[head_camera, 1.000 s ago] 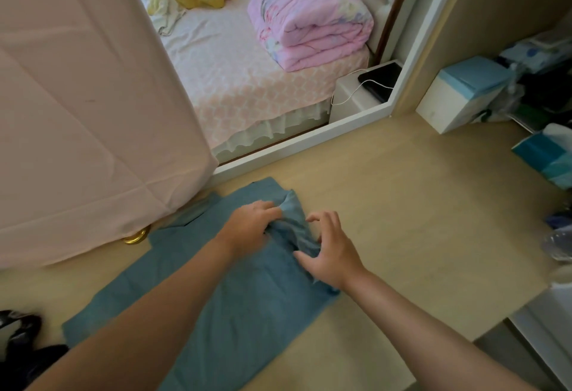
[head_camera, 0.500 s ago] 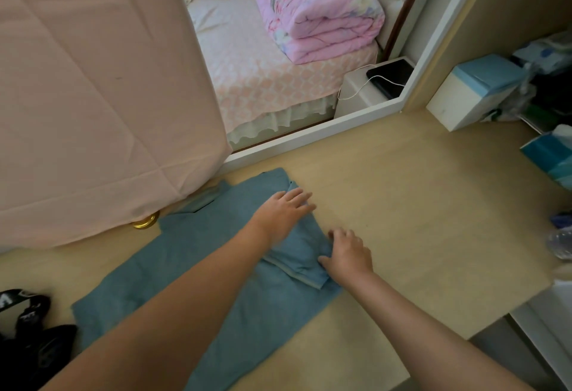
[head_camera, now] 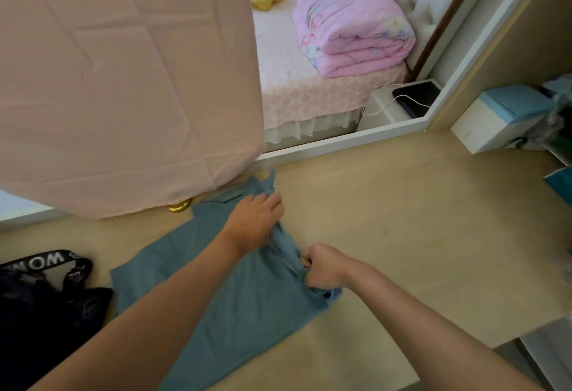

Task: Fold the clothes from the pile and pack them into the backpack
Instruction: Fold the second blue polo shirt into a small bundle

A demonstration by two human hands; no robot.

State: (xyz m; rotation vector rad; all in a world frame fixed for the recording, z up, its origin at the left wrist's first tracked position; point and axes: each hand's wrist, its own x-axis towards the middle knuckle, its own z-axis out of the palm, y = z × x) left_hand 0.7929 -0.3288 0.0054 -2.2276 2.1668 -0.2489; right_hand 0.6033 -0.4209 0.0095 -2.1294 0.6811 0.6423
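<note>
Head: left hand (head_camera: 255, 223), right hand (head_camera: 323, 267) grip soft creased teal garment (head_camera: 247, 301).

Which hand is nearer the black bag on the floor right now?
Left. The left hand lies on the blue garment, over toward the black bag; the right hand grips the garment's opposite edge, farther off.

Home bedroom: bed (head_camera: 297, 93), folded quilt (head_camera: 353, 19).
</note>
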